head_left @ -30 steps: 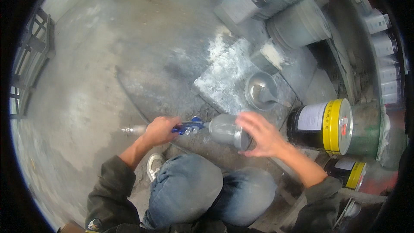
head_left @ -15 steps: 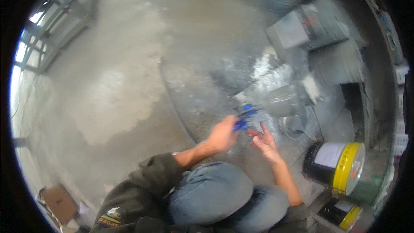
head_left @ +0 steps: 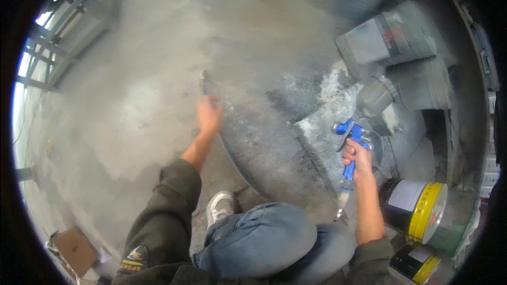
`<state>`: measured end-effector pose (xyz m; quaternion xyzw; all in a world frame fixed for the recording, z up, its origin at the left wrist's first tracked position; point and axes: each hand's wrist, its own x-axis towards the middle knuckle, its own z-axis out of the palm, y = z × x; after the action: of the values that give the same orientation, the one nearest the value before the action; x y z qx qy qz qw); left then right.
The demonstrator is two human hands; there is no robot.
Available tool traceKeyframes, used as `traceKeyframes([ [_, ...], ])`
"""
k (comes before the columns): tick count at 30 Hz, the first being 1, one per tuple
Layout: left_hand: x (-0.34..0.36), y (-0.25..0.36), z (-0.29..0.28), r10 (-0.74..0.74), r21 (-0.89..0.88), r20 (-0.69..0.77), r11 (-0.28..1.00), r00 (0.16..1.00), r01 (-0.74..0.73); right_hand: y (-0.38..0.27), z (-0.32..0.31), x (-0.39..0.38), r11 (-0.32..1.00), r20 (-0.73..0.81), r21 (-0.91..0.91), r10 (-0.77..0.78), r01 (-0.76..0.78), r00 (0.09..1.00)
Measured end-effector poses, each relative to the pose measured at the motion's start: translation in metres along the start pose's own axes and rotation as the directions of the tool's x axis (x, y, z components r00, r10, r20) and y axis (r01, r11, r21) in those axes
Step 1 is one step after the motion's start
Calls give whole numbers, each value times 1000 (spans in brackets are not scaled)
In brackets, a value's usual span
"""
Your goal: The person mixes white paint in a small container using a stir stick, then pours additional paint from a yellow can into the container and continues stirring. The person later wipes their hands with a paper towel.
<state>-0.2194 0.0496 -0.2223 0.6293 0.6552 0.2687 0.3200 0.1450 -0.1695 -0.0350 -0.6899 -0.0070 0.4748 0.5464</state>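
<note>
My right hand (head_left: pixel 357 159) is wrapped round the handle of a blue spray gun (head_left: pixel 350 129). The gun carries a grey cup (head_left: pixel 376 96) on its upper side, and a clear fitting (head_left: pixel 344 192) with a metal end hangs below the handle. Out to the left, my left hand (head_left: pixel 210 114) is closed round a dark air hose (head_left: pixel 231 157) close to its end. The metal hose tip (head_left: pixel 203 76) sticks out beyond my fingers. Blur softens the left fingers a little. Gun and hose are apart.
Grey-stained buckets (head_left: pixel 388 34) lie at the far right. Two black-and-yellow buckets, a larger one (head_left: pixel 417 208) and a smaller one (head_left: pixel 416 264), stand near right. A whitish, powder-covered slab (head_left: pixel 327 121) lies by the gun. A cardboard box (head_left: pixel 74 250) sits near left; a metal rack (head_left: pixel 68 31) stands far left.
The spray gun has passed from my left hand to my right, which was open beside it. My left hand has moved left and taken hold of the hose, lifting its end.
</note>
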Motion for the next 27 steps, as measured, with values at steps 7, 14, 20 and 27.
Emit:
traceKeyframes([
  [7,48,-37,-22,-142,193,40,972,989,132,3,-7,17,991,-10,38,129,-129,992],
  [14,71,-36,-21,-344,-64,183,930,921,361,-7,-5,4,993,-26,42,108,-107,994],
  [20,38,28,-63,-120,-702,436,575,892,421,1,-25,2,997,-111,46,-61,66,992],
  [27,-17,158,-117,158,-674,620,609,769,418,-2,-20,6,995,-38,55,90,-87,995],
])
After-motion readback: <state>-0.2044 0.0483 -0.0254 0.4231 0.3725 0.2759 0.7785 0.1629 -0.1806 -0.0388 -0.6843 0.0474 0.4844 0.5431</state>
